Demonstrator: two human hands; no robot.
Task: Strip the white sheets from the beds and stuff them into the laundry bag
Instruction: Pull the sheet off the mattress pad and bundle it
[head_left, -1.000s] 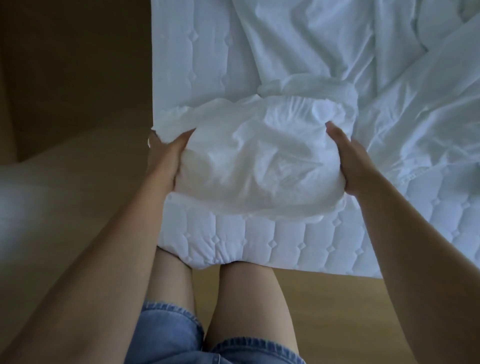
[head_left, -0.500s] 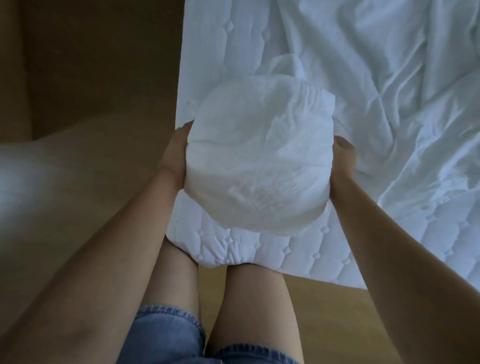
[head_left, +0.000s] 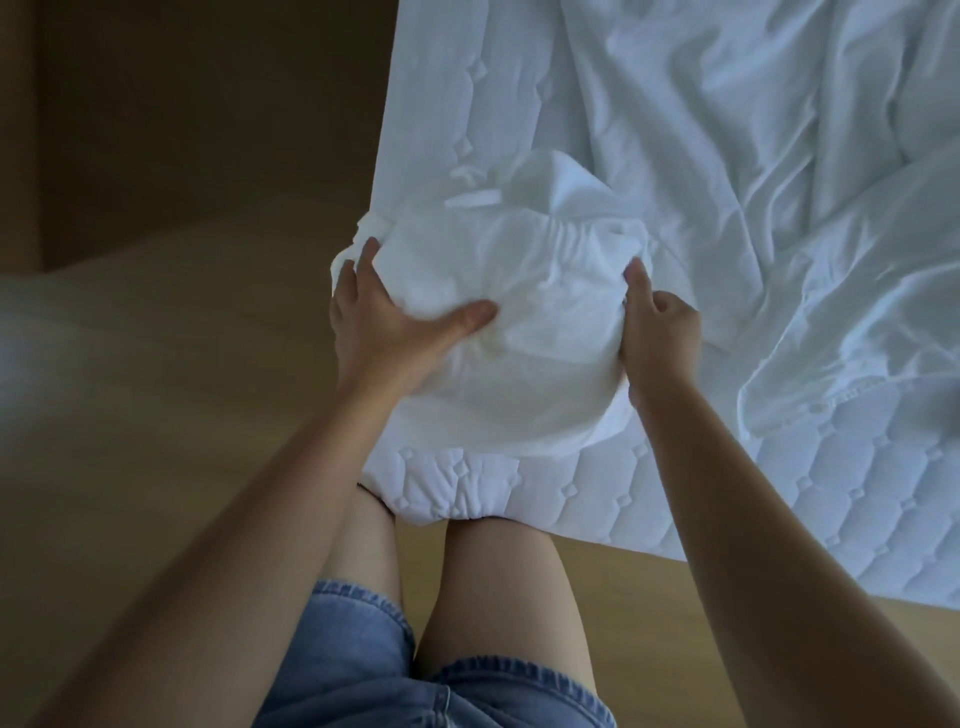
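A person stands at the near corner of one bed (head_left: 857, 493), its quilted mattress surface bared along the near edge, and holds one bunched corner of a white sheet (head_left: 545, 332) between two bare hands, seen from the head camera.

The left hand (head_left: 384, 332) grips the bundle's left side: its thumb lies across the front of the cloth while the fingers (head_left: 363, 260) wrap around the far side. The right hand (head_left: 657, 338) clasps the right side with its fingers (head_left: 670, 312) curled into the fabric and the thumb pointing up along the edge.

The bundle sits just above the bed's near corner, over the quilting; whether it touches the surface cannot be told. One gathered, elastic-looking hem (head_left: 561, 239) runs across the top of it.

The remainder of the sheet lies rumpled over the far and right parts of the bed, in folds that run toward the bundle.

Two bare legs (head_left: 498, 597) press against the bed's near corner, below one pair of blue denim shorts (head_left: 358, 665). A wooden floor (head_left: 182, 415) shows to the left of the bed and along its near edge.
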